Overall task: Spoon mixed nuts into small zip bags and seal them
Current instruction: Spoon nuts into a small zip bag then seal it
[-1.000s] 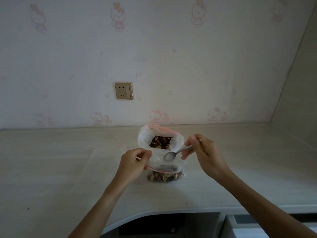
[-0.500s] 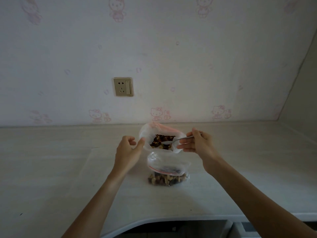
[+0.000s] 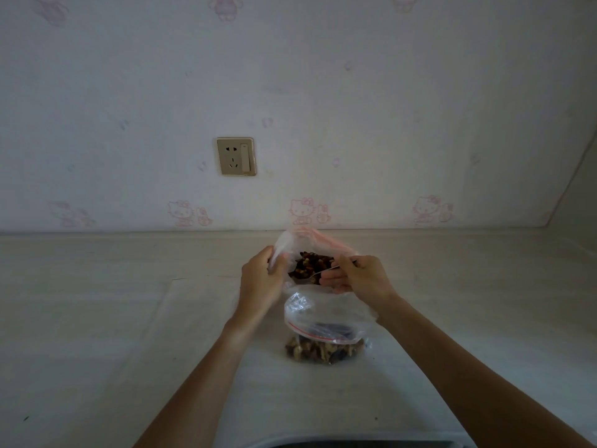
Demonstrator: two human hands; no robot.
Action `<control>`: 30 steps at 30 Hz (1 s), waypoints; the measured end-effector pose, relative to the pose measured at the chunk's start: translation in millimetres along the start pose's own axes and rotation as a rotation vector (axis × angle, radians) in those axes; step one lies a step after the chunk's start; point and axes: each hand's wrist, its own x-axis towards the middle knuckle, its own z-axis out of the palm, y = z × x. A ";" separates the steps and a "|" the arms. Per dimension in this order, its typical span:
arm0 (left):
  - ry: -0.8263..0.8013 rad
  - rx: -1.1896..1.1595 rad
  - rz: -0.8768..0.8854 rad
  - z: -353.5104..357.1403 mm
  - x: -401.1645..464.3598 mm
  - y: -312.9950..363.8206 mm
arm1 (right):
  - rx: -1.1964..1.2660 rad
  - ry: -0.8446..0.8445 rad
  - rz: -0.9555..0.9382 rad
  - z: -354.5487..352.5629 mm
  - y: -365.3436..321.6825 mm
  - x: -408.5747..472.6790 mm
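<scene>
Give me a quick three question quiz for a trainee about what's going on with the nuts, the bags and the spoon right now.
1. True or false: the spoon is in the left hand.
2. Which bag is the spoon dipping into: A, the big bag at the back, or B, the small bag in front?
3. Fill in: the left hand holds the big bag's ____.

Key:
1. False; the right hand holds it.
2. A.
3. Rim, keeping it open over the nuts.
</scene>
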 end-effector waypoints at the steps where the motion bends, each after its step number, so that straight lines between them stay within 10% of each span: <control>1: -0.003 -0.023 0.005 0.6 -0.3 1.7 | 0.040 0.010 0.005 1.9 1.7 2.4; 30: -0.002 -0.152 0.061 -0.8 -6.9 11.1 | 0.240 -0.008 0.047 -16.3 13.6 1.7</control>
